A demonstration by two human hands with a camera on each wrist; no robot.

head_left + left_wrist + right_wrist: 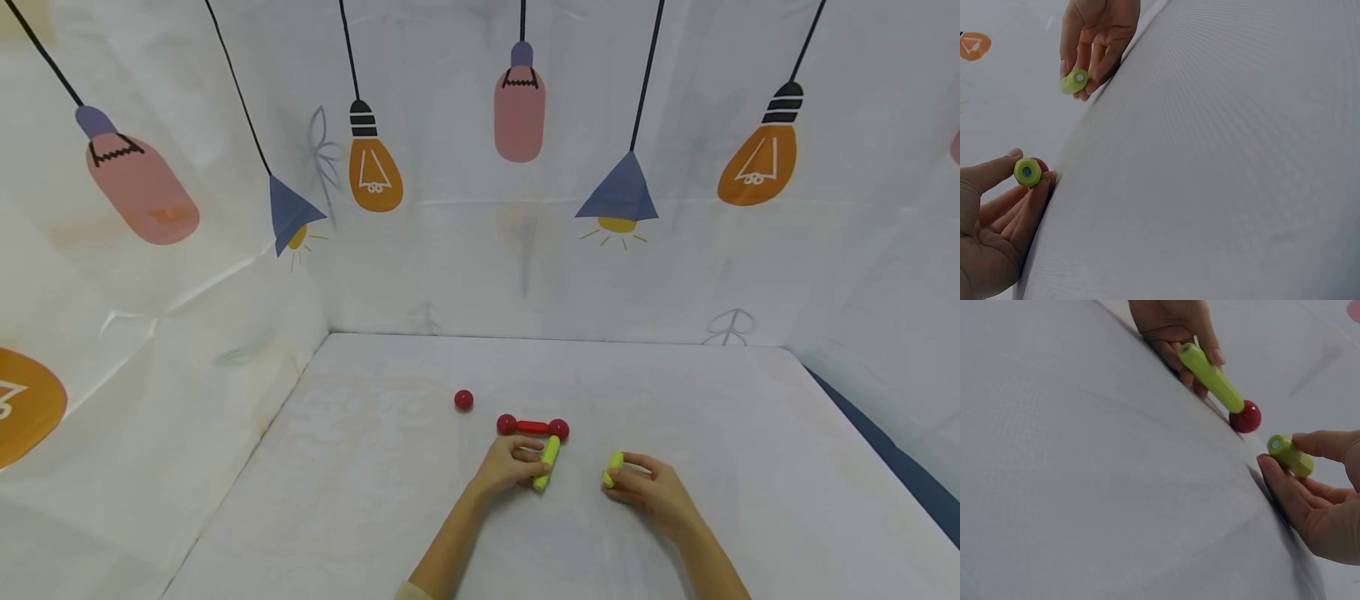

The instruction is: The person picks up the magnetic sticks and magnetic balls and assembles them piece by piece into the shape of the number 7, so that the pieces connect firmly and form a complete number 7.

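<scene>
Between thumb and fingers, my left hand (508, 467) pinches a yellow-green rod (551, 457). The rod's far end meets a red ball (558, 429), and in the right wrist view it reaches that ball (1246, 417) at a slant. A short red rod (532, 427) joins this ball to a second red ball (507, 424) on its left. To the right, apart from these pieces, my right hand (656, 493) holds another yellow-green rod (1294, 457) by thumb and fingertips, close over the table. Small round discs show in the rods' near ends.
A loose red ball (463, 400) lies on the white table (360, 467), behind and left of the joined pieces. White sheeting (450, 267) printed with lamps and bulbs hangs along the table's back and left side. A dark blue strip (892, 454) runs by the right edge.
</scene>
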